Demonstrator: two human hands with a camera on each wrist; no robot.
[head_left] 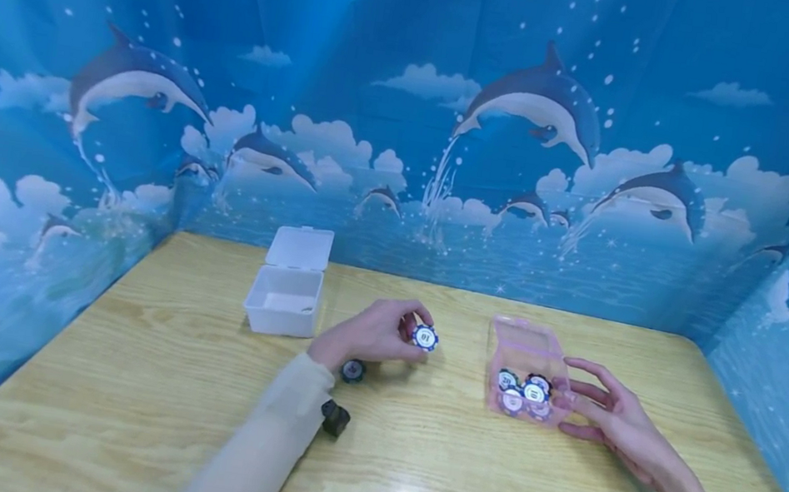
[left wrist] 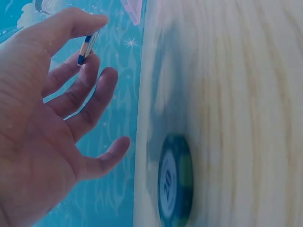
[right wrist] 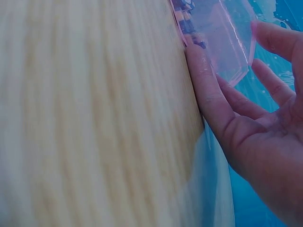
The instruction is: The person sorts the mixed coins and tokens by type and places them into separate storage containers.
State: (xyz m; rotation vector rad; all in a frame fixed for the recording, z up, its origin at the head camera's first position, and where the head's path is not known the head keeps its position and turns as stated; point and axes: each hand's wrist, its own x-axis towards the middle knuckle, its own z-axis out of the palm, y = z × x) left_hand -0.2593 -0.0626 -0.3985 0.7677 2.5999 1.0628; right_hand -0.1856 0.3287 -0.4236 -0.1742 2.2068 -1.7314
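A blue-and-white poker chip (head_left: 424,337) marked 10 is pinched between the thumb and fingers of my left hand (head_left: 382,333), above the table. Edge-on, that chip (left wrist: 85,49) shows in the left wrist view. Beneath my left wrist a dark green poker chip (head_left: 352,370) lies on the table; its 20 can be read in the left wrist view. My right hand (head_left: 616,416) holds the right side of a clear pink box (head_left: 493,352), thumb and fingers spread along its edge. Several poker chips (head_left: 535,393) lie inside this box, overlapping, and its lid stands open at the back.
At the back left stands a white plastic box (head_left: 278,322) with its lid (head_left: 299,248) raised; a small item inside is too small to tell. The wooden table (head_left: 369,478) ends at a blue dolphin-print curtain (head_left: 383,110) behind and at both sides.
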